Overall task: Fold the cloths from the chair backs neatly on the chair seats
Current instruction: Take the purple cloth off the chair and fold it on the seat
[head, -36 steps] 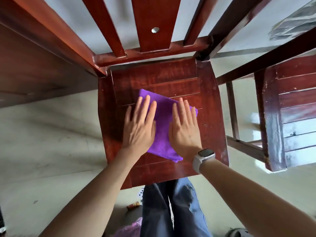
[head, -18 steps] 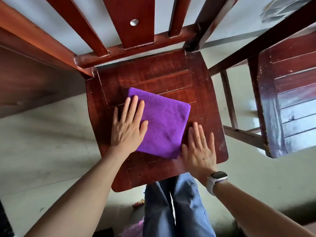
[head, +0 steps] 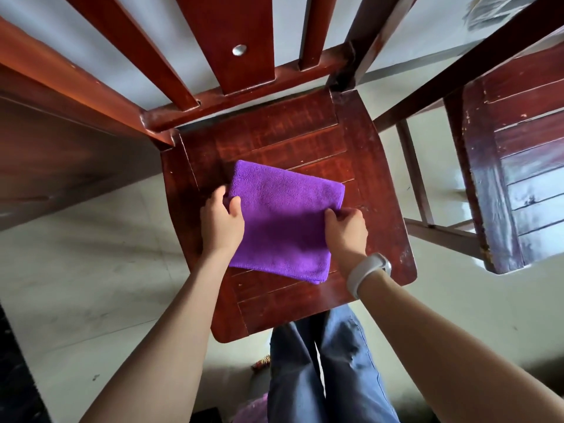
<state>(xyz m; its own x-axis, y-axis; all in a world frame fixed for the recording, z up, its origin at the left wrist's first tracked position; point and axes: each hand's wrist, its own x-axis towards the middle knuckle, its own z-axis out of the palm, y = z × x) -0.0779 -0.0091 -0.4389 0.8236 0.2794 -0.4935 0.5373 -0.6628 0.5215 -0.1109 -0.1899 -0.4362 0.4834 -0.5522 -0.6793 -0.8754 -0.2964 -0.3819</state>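
**Head view: both hands gripping a folded purple cloth on the chair seat**

Head camera looks steeply down onto a dark red wooden chair seat (head: 360, 154). Purple cloth (head: 283, 227) lies folded into a rough square near the middle of the seat, flat on the slats, turned slightly askew to the seat's edges.

Left hand (head: 221, 222) grasps the cloth's left edge toward the far corner: thumb on top of the fabric, fingers curled under or around the edge. Right hand (head: 346, 228) grasps the right edge, just below the far right corner, thumb on top, fingers curled. Both forearms reach in from the bottom of the frame. White wristband (head: 366, 271) on the right wrist.

Cloth's near edge sits flat on the seat, clear of the seat's front rim. Whether the far edge is lifted off the wood cannot be told.

Chair back (head: 225, 47) rises at the top of the frame: vertical slats, a wide central one with a metal stud. Second chair (head: 515, 166), same wood, stands to the right, close by but apart. Pale tiled floor (head: 85, 270) around both. Blue jeans (head: 329, 370) of the person show below the seat's front edge.
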